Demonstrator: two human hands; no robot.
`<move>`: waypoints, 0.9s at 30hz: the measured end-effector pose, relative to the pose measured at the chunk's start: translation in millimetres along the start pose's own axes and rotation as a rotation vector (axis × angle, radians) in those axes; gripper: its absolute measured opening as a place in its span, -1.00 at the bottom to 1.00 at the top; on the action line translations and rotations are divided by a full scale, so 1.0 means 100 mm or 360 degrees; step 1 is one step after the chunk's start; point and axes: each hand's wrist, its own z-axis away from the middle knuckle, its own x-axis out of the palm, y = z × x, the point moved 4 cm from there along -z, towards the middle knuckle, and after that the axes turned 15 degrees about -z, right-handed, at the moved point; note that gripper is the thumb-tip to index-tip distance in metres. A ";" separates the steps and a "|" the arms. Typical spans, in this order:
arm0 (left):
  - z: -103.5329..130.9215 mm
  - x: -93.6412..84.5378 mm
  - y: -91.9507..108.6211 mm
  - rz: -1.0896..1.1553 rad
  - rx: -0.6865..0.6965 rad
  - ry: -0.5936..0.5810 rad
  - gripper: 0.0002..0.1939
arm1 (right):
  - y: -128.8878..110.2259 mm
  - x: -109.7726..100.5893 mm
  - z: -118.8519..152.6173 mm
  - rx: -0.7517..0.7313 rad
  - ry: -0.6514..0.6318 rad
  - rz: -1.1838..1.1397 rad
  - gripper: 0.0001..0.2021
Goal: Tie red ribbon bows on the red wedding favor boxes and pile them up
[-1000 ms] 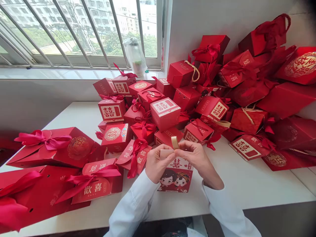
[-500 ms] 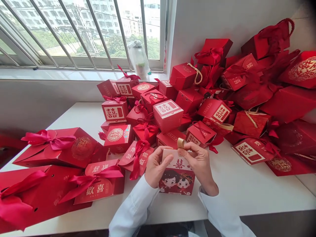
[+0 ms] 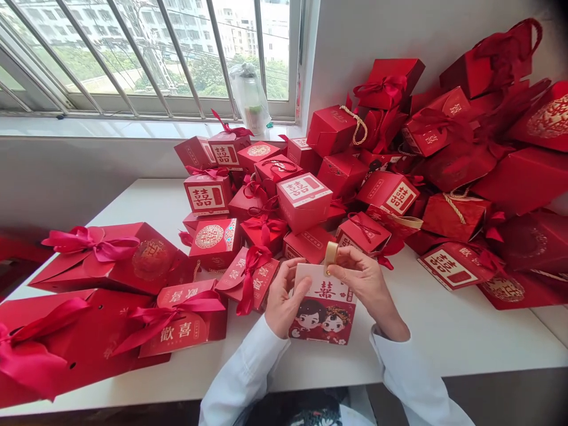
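A small gift box (image 3: pixel 326 307) with a white top, a red double-happiness character and a cartoon couple on its front stands on the white table (image 3: pixel 444 337) in front of me. My left hand (image 3: pixel 284 299) grips its left side, thumb on the front. My right hand (image 3: pixel 366 284) pinches a gold ribbon loop (image 3: pixel 331 255) at the box's top edge. Both sleeves are white.
Many red gift boxes (image 3: pixel 304 201) with ribbons and cord handles are heaped from the middle to the right wall. Flat red bags (image 3: pixel 110 260) with pink bows lie at the left. A plastic-wrapped bottle (image 3: pixel 251 100) stands on the windowsill.
The gold ribbon loop has come down from above the box to its top edge in my right fingers. The left hand has shifted slightly on the box.
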 end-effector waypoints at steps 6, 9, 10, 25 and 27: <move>0.03 0.02 -0.24 -0.0088 -0.0068 0.0007 -0.67 | 0.10 -0.19 0.17 0.0215 -0.0122 0.0068 -0.73; 0.00 0.05 -0.24 -0.0077 -0.0085 0.0021 -0.68 | 0.21 -0.22 0.23 0.0246 -0.0070 -0.0088 -0.73; -0.01 0.06 -0.23 -0.0074 -0.0084 -0.0005 -0.67 | 0.24 -0.23 0.24 0.0238 -0.0039 -0.0130 -0.72; 0.48 0.10 0.10 -0.1007 0.0365 0.0052 -0.24 | 0.33 -0.62 0.26 -0.0039 0.0267 -0.0564 -0.73; 0.55 0.09 0.15 -0.1091 0.0419 0.0106 -0.25 | 0.31 -0.61 0.29 -0.0055 0.0196 -0.0543 -0.77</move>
